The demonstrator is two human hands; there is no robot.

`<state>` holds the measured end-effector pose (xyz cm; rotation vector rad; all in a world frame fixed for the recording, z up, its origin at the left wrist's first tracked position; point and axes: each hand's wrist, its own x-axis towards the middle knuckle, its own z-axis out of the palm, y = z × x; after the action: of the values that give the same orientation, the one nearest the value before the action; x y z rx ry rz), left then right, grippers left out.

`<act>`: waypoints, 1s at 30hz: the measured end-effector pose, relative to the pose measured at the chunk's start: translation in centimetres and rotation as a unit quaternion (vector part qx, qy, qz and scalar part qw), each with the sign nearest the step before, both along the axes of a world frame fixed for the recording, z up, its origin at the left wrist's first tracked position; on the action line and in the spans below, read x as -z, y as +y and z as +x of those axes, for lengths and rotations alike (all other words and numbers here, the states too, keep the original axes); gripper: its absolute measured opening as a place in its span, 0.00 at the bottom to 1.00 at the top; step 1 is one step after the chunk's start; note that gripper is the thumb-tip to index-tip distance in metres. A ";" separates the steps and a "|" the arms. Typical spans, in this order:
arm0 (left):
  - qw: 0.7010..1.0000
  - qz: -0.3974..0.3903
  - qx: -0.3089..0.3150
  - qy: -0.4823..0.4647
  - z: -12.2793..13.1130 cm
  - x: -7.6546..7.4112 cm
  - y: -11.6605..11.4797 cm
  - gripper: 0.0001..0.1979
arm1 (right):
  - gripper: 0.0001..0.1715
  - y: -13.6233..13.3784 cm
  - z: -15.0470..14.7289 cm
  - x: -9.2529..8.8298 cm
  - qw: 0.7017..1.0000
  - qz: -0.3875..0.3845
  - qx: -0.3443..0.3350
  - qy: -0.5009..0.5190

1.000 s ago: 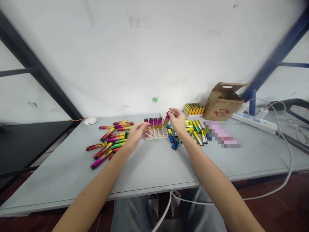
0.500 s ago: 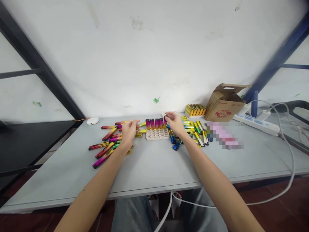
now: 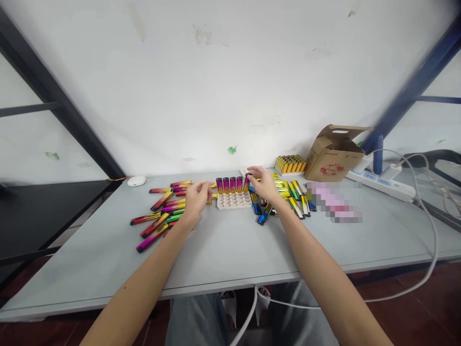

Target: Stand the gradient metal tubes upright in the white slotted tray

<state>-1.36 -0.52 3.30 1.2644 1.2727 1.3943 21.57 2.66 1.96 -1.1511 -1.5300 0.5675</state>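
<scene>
A white tray (image 3: 234, 202) with round holes lies on the grey table (image 3: 230, 250). Several purple-and-gold sticks (image 3: 229, 184) stand upright along its back row. My right hand (image 3: 262, 183) pinches the top of the rightmost upright stick (image 3: 246, 184) at the tray's right end. My left hand (image 3: 196, 199) rests over a heap of loose rainbow-coloured sticks (image 3: 162, 214) left of the tray, fingers curled around one gold stick (image 3: 209, 201). More loose sticks (image 3: 288, 197) in blue, green and gold lie right of the tray.
An open cardboard box (image 3: 333, 154) and a tray of yellow sticks (image 3: 290, 164) stand at the back right. A white power strip (image 3: 382, 184) with cables runs along the right. A small white round object (image 3: 137, 180) lies at the back left. The wall is close behind.
My right hand has lowered its purple-gold stick upright into the tray's back row. My left hand has swung left from the tray onto the loose heap and curled around a stick.
</scene>
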 end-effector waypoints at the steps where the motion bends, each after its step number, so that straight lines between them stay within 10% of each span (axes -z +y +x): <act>1: 1.000 0.001 -0.001 0.002 0.0 0.0 0.0 0.10 | 0.16 0.0 -0.1 0.0 1.000 -0.003 -0.007 -0.005; 11: 0.983 0.099 0.013 0.155 0.0 1.2 0.0 0.13 | 0.23 -0.4 -0.3 -0.1 0.997 -0.020 0.000 -0.074; 19: 0.904 0.150 -0.081 0.393 -2.4 1.0 1.1 0.12 | 0.26 -0.6 -0.3 -0.1 0.988 -0.025 0.062 -0.138; 30: 0.811 -0.003 -0.104 0.576 -7.8 2.6 4.0 0.21 | 0.25 -0.7 -0.5 -0.1 0.987 -0.017 0.064 -0.147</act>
<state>-9.11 3.47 0.72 2.1326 2.2361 0.6411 21.09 1.92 2.09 -1.3954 -1.6830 0.3482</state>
